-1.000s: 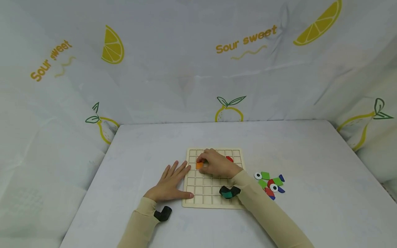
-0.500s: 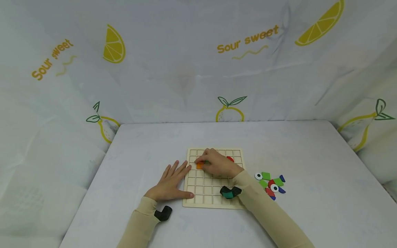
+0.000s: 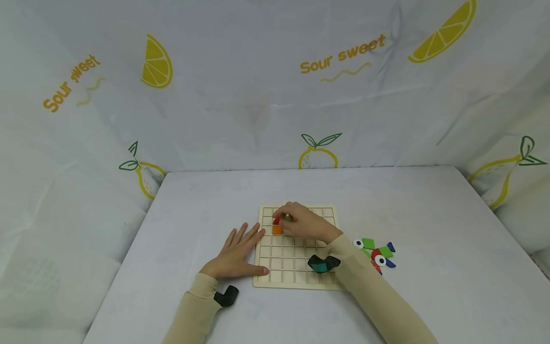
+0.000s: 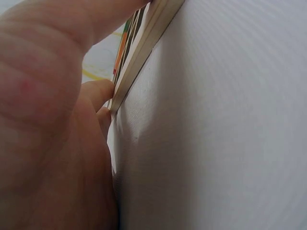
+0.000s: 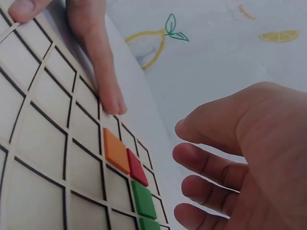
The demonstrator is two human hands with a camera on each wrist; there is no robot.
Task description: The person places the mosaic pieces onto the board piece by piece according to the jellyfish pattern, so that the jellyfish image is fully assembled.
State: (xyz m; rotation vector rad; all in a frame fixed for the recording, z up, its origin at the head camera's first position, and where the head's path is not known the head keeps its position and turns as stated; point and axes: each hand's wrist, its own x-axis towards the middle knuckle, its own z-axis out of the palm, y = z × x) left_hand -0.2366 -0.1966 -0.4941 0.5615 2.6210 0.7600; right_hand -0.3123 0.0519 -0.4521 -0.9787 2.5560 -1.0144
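A pale wooden grid board [image 3: 276,263] lies on the table. My left hand [image 3: 234,255] is spread flat at its left side, fingertips and thumb on the board's edge. My right hand [image 3: 307,222] hovers over the upper part with loosely bent fingers. In the right wrist view the thumb and fingers stand apart, with nothing between them. Near them an orange square tile [image 5: 115,151], a red tile [image 5: 137,166] and a green tile [image 5: 144,200] sit in the grid, with part of another green tile [image 5: 149,224] below. The right hand hides some of the board's upper cells in the head view.
Right of the board lies a loose cluster of pieces: green squares [image 3: 368,243], red and blue pieces [image 3: 390,247], and white discs with black centres [image 3: 380,260]. A white cloth with lemon prints [image 3: 318,157] hangs behind the table.
My right hand has lifted and shifted slightly right, uncovering the red tile behind the orange one and some green. It now covers the red piece seen farther right. My left hand has stayed put.
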